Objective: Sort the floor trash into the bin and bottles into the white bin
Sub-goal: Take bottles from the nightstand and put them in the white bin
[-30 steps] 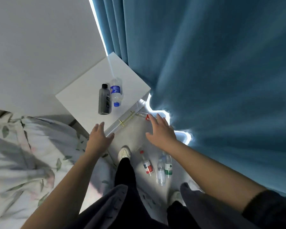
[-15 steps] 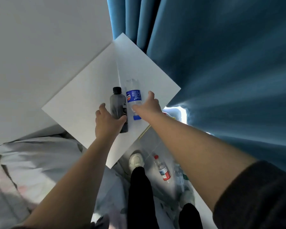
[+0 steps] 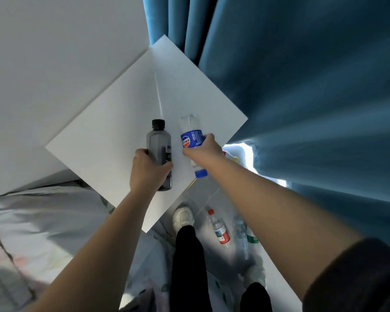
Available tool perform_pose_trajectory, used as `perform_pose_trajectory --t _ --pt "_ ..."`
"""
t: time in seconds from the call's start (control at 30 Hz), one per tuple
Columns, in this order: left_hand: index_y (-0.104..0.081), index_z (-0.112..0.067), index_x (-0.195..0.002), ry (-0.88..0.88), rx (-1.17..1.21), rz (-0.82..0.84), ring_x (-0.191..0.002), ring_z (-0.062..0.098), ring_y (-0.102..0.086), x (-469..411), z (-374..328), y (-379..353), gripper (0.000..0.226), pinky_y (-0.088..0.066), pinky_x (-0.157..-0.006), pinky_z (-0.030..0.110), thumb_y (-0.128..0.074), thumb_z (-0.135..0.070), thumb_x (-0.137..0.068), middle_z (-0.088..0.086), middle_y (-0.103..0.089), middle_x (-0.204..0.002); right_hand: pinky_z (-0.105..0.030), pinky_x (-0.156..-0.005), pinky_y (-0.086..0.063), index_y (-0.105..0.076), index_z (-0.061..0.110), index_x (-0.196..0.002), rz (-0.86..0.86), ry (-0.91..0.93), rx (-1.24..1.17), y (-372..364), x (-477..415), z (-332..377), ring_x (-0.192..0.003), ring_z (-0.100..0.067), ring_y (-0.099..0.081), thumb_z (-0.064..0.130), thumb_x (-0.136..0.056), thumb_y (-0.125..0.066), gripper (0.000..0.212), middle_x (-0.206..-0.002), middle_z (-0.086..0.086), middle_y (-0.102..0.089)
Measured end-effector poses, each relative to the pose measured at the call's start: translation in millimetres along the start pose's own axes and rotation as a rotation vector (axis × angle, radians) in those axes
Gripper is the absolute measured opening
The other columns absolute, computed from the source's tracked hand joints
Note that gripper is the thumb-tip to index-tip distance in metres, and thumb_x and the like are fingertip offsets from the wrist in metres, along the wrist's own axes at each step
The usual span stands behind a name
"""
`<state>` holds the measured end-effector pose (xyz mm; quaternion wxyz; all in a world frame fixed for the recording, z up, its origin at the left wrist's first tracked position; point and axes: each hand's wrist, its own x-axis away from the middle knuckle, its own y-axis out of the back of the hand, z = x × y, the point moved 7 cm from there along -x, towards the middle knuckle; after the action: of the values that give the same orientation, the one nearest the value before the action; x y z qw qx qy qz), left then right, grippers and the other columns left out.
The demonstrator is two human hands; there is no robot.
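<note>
Left hand (image 3: 148, 170) wraps dark grey plastic bottle (image 3: 159, 152), right hand (image 3: 203, 148) grips clear blue-labelled plastic bottle (image 3: 191, 140); both bottles near front corner of white square tabletop (image 3: 113, 131).

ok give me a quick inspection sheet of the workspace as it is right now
surface: white tabletop, with two bottles over it
job's things: dark bottle and blue-label bottle at the tabletop; red-cap bottle and green-label bottle lying on the floor; no bin in view
clutter: nothing seen
grips: left hand holds the dark bottle; right hand holds the blue-label bottle
cables: nothing seen
surroundings: blue curtain to the right, white wall behind the tabletop, bed cover to the left
</note>
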<state>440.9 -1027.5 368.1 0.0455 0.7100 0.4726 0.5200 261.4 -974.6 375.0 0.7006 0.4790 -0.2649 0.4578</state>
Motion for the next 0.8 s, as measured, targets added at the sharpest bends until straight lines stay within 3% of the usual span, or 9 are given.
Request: perform_pose_trajectory --t 0.07,0.2,0.3,0.43,0.53,0.63,0.73,0.8 --pt "-0.041 -0.012 -0.121 -0.023 0.025 0.008 -0.096 0.023 -0.052 23.3 -6.8 7.1 0.061 -0.045 -0.076 0.035 -0.073 -0.028 -0.072 0.006 -0.054 -0.113 -0.035 -0.077 -0.056 -0.039 0.019 -0.122 0.001 -0.008 -0.036 23.5 28.0 -12.8 -0.095 -0.023 -0.062 0.028 -0.073 -0.074 0.061 -0.113 -0.004 -0.057" --pt "-0.041 -0.011 -0.124 -0.104 0.102 0.05 -0.096 0.021 -0.056 86.7 -31.5 16.4 0.063 -0.043 -0.075 0.031 -0.076 -0.024 -0.074 0.005 -0.058 -0.111 -0.026 -0.058 -0.051 -0.044 0.023 -0.124 -0.03 -0.025 -0.102 86.1 97.6 -41.4 -0.093 -0.019 -0.061 0.03 -0.075 -0.071 0.057 -0.111 0.002 -0.058" --pt "-0.041 -0.015 -0.121 -0.203 0.124 0.102 -0.095 0.019 -0.06 141.5 -59.0 13.5 0.06 -0.048 -0.077 0.033 -0.078 -0.022 -0.074 -0.002 -0.057 -0.102 -0.03 -0.07 -0.053 -0.044 0.023 -0.125 -0.076 -0.044 -0.221 131.5 151.1 -73.0 -0.095 -0.017 -0.061 0.028 -0.077 -0.072 0.056 -0.108 0.004 -0.058" --pt "-0.041 -0.019 -0.121 -0.373 0.097 0.172 -0.092 0.015 -0.061 211.2 -96.6 -8.4 0.062 -0.05 -0.079 0.033 -0.08 -0.021 -0.073 -0.005 -0.059 -0.102 -0.027 -0.063 -0.053 -0.048 0.019 -0.122 -0.131 -0.099 -0.452 174.3 211.1 -133.8 -0.086 -0.015 -0.064 0.023 -0.078 -0.074 0.051 -0.105 0.001 -0.061" --pt "-0.041 -0.016 -0.12 -0.529 0.05 0.233 -0.081 0.001 -0.057 268.1 -127.0 -34.1 0.06 -0.045 -0.066 0.016 -0.079 -0.015 -0.074 -0.01 -0.057 -0.094 -0.024 -0.056 -0.049 -0.048 0.021 -0.113 -0.179 -0.123 -0.591 203.2 248.7 -180.7 -0.075 -0.011 -0.061 0.019 -0.083 -0.072 0.039 -0.092 0.005 -0.059" --pt "-0.042 -0.014 -0.121 -0.666 0.002 0.3 -0.086 0.0 -0.056 322.2 -148.4 -67.5 0.06 -0.041 -0.064 0.005 -0.079 -0.011 -0.074 -0.004 -0.057 -0.1 -0.028 -0.066 -0.053 -0.048 0.02 -0.116 -0.25 -0.121 -0.7 231.0 277.9 -225.2 -0.085 -0.017 -0.065 0.022 -0.082 -0.074 0.043 -0.104 0.001 -0.062" --pt "-0.04 -0.015 -0.125 -0.758 -0.042 0.351 -0.091 0.012 -0.058 375.7 -161.9 -107.8 0.065 -0.044 -0.076 0.022 -0.08 -0.013 -0.073 -0.002 -0.057 -0.105 -0.031 -0.068 -0.055 -0.047 0.022 -0.119 -0.308 -0.08 -0.799 263.0 307.3 -273.1 -0.093 -0.021 -0.066 0.024 -0.08 -0.075 0.048 -0.112 -0.002 -0.062" --pt "-0.04 -0.014 -0.126 -0.786 -0.068 0.376 -0.086 0.007 -0.058 411.4 -164.2 -139.7 0.065 -0.045 -0.08 0.03 -0.079 -0.01 -0.074 -0.008 -0.056 -0.095 -0.037 -0.075 -0.058 -0.049 0.022 -0.121 -0.327 -0.053 -0.832 285.9 331.5 -311.4 -0.095 -0.022 -0.066 0.026 -0.079 -0.075 0.049 -0.113 -0.003 -0.063"
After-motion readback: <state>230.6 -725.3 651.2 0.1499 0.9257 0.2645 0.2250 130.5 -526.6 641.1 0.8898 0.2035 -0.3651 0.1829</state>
